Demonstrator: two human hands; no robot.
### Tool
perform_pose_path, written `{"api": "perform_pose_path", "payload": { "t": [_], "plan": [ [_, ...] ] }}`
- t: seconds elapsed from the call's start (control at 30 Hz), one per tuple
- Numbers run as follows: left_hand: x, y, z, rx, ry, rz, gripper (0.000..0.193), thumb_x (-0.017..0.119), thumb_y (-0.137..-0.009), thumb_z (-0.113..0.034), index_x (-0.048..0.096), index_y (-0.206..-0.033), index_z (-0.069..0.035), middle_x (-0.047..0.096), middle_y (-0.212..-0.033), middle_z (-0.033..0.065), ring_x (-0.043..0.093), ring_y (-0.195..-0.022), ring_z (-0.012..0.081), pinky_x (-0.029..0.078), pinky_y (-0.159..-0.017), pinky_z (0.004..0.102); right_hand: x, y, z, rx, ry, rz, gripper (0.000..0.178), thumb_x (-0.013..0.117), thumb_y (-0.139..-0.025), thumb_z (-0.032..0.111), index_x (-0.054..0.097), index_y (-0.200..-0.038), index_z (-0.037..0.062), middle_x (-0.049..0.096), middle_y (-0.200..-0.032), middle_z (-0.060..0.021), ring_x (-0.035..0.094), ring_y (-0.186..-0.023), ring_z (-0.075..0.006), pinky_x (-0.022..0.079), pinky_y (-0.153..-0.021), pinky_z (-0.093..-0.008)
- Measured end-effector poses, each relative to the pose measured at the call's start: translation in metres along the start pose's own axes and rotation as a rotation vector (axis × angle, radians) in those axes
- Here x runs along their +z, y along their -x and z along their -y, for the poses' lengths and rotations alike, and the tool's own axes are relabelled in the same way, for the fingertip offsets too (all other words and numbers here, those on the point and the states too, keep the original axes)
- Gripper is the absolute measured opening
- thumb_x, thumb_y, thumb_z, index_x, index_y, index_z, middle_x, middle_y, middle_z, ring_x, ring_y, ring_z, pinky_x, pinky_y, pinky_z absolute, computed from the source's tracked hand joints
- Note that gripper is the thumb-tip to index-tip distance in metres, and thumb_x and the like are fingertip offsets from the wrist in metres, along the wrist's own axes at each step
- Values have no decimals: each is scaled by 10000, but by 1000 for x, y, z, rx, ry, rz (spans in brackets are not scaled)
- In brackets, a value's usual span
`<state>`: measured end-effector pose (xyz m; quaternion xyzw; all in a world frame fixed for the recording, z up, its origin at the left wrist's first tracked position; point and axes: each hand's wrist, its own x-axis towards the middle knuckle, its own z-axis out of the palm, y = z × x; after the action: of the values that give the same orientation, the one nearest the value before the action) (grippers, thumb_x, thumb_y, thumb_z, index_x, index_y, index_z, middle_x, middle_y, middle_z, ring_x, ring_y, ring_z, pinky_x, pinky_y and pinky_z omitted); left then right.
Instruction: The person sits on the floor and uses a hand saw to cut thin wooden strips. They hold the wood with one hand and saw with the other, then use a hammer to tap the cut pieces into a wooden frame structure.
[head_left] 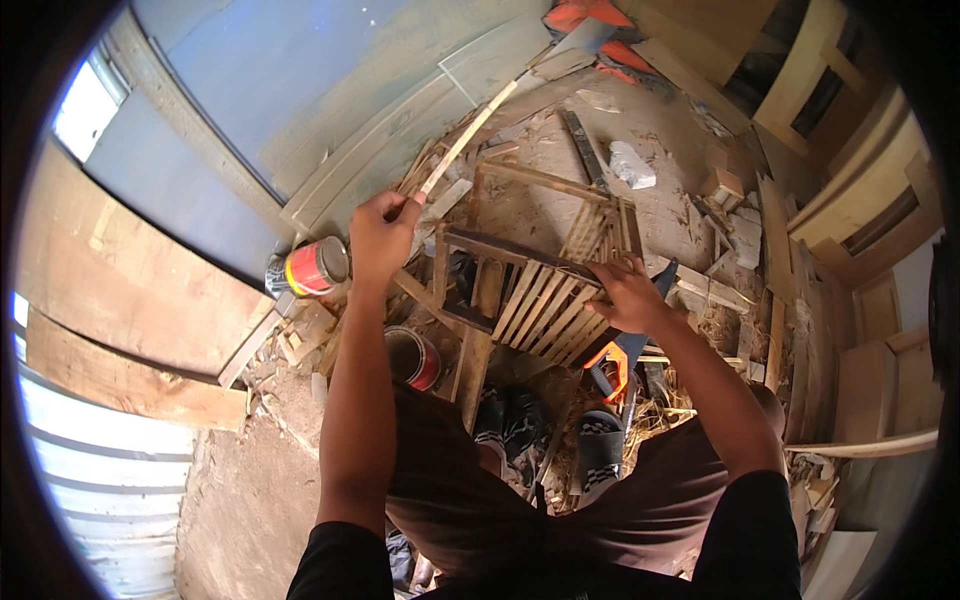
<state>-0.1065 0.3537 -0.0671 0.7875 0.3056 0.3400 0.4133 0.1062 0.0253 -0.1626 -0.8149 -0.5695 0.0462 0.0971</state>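
Observation:
My left hand is closed round the lower end of a thin, pale wooden strip, which points up and away to the right. In front of my knees stands a small wooden frame with several light slats set side by side across it. My right hand grips the frame's edge at the right end of these slats, its fingers curled over the wood. A handsaw with an orange and black handle is just below my right hand, its dark blade partly behind my wrist.
Two paint cans stand at the left, one red and yellow, one open and red-sided. Wood offcuts and a white bag-like lump litter the dirt floor. Wooden panels lean at the right. A plank lies left.

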Motion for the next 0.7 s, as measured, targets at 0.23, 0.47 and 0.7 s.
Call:
{"api": "perform_pose_path", "payload": {
  "t": [0.23, 0.47, 0.7],
  "plan": [
    [39, 11, -6, 98, -112, 269, 295, 795, -912, -252, 733, -864, 32, 700, -699, 125, 631, -624, 188, 496, -627, 347, 4, 0, 7, 198, 77, -24, 840, 753, -926, 384, 331, -1609, 136, 511, -1498, -179, 480, -1412, -355, 217, -1234, -614],
    [60, 11, -21, 154, -158, 302, 287, 790, -917, -266, 740, -900, 16, 698, -709, 139, 640, -625, 229, 497, -633, 365, -21, -26, 17, 337, 42, 102, 730, 779, -870, 514, 574, -1416, 74, 602, -1413, -182, 466, -1439, -351, 258, -1216, -618],
    [47, 14, -13, 194, -151, 226, 287, 794, -911, -257, 727, -868, 18, 674, -688, 121, 602, -616, 207, 476, -619, 359, -14, -39, 25, 375, 37, 103, 721, 677, -909, 647, 631, -1318, 55, 759, -1038, -179, 668, -1196, -362, 246, -1247, -566]
  ]
}}
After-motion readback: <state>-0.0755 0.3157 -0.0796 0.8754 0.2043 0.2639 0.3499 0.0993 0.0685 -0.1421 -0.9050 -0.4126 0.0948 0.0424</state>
